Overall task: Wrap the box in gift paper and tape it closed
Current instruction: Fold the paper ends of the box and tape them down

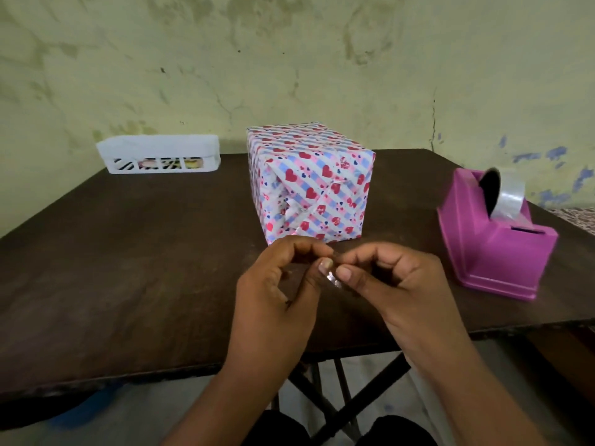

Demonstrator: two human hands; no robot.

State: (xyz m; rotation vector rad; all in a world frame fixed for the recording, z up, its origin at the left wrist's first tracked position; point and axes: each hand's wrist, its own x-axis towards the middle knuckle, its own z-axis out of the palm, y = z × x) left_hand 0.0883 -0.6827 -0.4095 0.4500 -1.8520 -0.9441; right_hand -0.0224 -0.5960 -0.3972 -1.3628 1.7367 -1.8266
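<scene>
Your left hand (pixel 273 284) and right hand (pixel 396 281) meet thumb to thumb, fingers curled, pinching a small clear tape strip (pixel 331 278) (shiny, crumpled). The heart-patterned wrapped box (pixel 309 185) stands just beyond on the dark wooden tabletop (pixel 128 252), a pink tape dispenser (pixel 495 239) to its right, before a stained plaster wall.

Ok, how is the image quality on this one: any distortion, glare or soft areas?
Head view: wide-angle bowing bends the table edges; light is dim and even, with no hard shadows; glare shows on the tape roll and on the tape piece pinched between the left hand and right hand; the white basket looks overexposed and soft; the wrapped box is fairly sharp.
</scene>
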